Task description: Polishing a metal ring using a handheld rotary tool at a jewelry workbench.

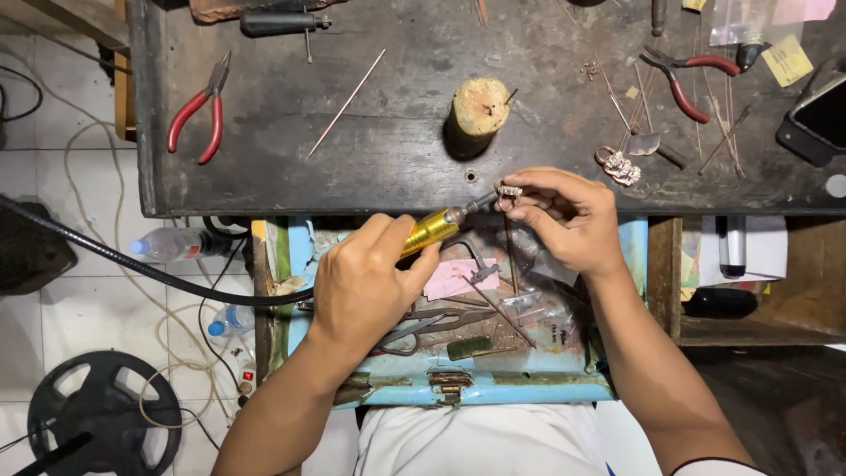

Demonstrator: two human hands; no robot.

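Two hands at work at the front edge of a dark wooden bench [370,167]: left hand [366,282] is wrapped shut around a yellow rotary tool [430,231], its black hose [132,264] trailing off to the left over the floor; right hand [564,216] pinches a small silver ring [509,190] between thumb and fingertips, held just at the bench edge below the round wooden peg [478,107]. Tool tip touches or sits right against the ring; exact contact too small to tell. To do this well, judging from the grip: keep the ring braced against the bench edge, keep the tool angle shallow with light pressure, fingertips clear of the spinning tip, hose slack so it doesn't tug the left wrist. Around: red-handled pliers [198,110] at far left of bench, second red-handled pliers [687,75] at upper right, thin metal rod [346,103] lying diagonal, cluster of silver pieces [619,166] right of the hands, loose wires nearby, phone [815,110] at right edge. Open blue drawer [493,383] under the hands holds scissors [423,328], scrap and pink paper. Plastic bottles [176,244] on the floor at left. In the way: the peg stands close above the ring, drawer clutter sits right under both wrists, and a dropped ring would land in that scrap.
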